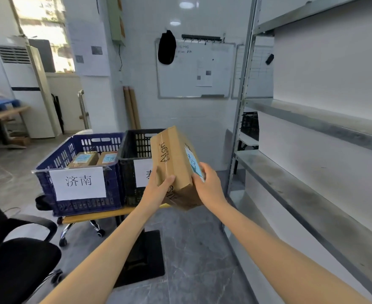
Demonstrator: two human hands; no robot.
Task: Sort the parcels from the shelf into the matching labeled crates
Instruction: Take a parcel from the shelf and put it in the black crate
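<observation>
Cardboard parcel [176, 163] sat mid-frame, held tight by left hand [158, 187] and right hand [209, 183]; best to read its label, then lower it gently into the black crate [132, 150].

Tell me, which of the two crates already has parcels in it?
The blue crate on the left, labelled 济南: two small parcels lie inside. The black crate beside it shows none.

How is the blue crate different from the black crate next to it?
The blue plastic crate stands left of the black plastic crate. The blue crate's white label shows fully; the black crate's is partly hidden by the brown cardboard parcel held in both hands. Two parcels show inside the blue crate; the black crate's inside is hidden. Both have slotted walls.
</observation>
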